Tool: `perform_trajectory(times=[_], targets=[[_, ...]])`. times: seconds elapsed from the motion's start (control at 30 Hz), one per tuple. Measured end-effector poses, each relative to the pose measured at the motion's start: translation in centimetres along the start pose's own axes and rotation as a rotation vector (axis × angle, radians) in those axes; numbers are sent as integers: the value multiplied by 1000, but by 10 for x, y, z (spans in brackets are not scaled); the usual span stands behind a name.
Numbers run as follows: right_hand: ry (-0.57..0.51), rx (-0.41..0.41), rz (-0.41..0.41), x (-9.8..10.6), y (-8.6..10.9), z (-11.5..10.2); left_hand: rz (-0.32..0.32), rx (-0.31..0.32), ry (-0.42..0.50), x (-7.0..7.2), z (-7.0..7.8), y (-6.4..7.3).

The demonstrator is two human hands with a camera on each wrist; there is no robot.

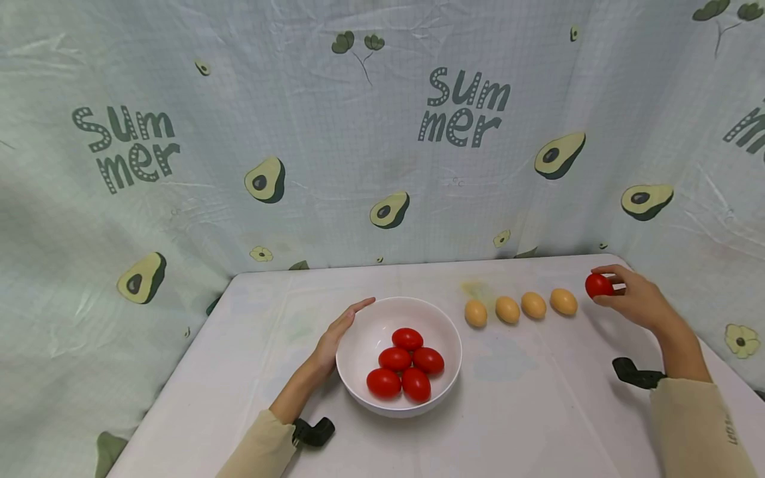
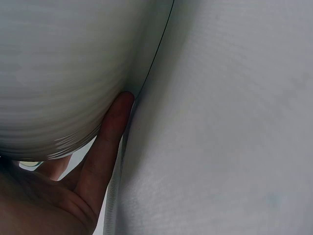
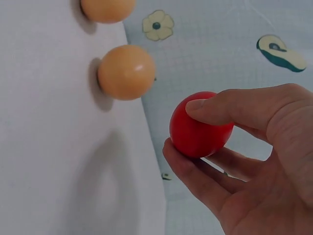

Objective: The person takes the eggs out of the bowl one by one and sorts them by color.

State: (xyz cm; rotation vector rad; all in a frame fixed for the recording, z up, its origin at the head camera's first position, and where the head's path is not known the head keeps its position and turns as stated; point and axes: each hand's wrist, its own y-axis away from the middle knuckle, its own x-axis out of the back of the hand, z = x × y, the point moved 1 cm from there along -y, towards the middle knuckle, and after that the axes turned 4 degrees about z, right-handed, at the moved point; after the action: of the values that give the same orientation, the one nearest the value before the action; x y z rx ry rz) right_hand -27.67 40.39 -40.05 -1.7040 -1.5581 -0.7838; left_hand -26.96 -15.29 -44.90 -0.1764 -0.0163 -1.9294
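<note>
A white bowl (image 1: pixel 352 362) stands near the middle of the table with several red eggs (image 1: pixel 396 359) inside. My left hand (image 1: pixel 335 338) rests against the bowl's left wall, its fingers fairly straight; in the left wrist view a finger (image 2: pixel 105 147) touches the bowl's outside (image 2: pixel 58 78). At the table's far right, my right hand (image 1: pixel 636 299) pinches a red egg (image 1: pixel 599 285) between thumb and fingers. The right wrist view shows this red egg (image 3: pixel 198 129) held off the table, with its shadow below. To its left lie several brown eggs (image 1: pixel 534 305) in a row.
The white-covered table (image 1: pixel 508 411) meets a hanging cloth (image 1: pixel 335 133) printed with avocados behind it and along both sides. Black wrist camera mounts (image 1: pixel 636 373) stick out from each forearm. The row of brown eggs lies between the bowl and the right hand.
</note>
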Motion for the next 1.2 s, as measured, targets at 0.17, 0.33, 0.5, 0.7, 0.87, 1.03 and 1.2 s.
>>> perform_trajectory(times=[0.17,0.33,0.5,0.7,0.87,1.03,1.2], targets=[[16,-27,-14,-2,0,7,4,-2,3,0,0,0],[30,-31,-10,-3,0,14,4,-8,16,0,0,-1],[22,-70,-14,-7,-1,22,2,-8,14,1,-1,-1],[17,-81,-29,-14,-1,27,-3,-6,5,1,-1,-1],[33,-84,-32,-17,-2,28,-3,-2,11,0,-1,-1],[35,-112,-34,-19,-2,28,1,-1,10,0,-1,0],[30,-139,-23,-22,-2,27,0,2,10,0,-1,0]])
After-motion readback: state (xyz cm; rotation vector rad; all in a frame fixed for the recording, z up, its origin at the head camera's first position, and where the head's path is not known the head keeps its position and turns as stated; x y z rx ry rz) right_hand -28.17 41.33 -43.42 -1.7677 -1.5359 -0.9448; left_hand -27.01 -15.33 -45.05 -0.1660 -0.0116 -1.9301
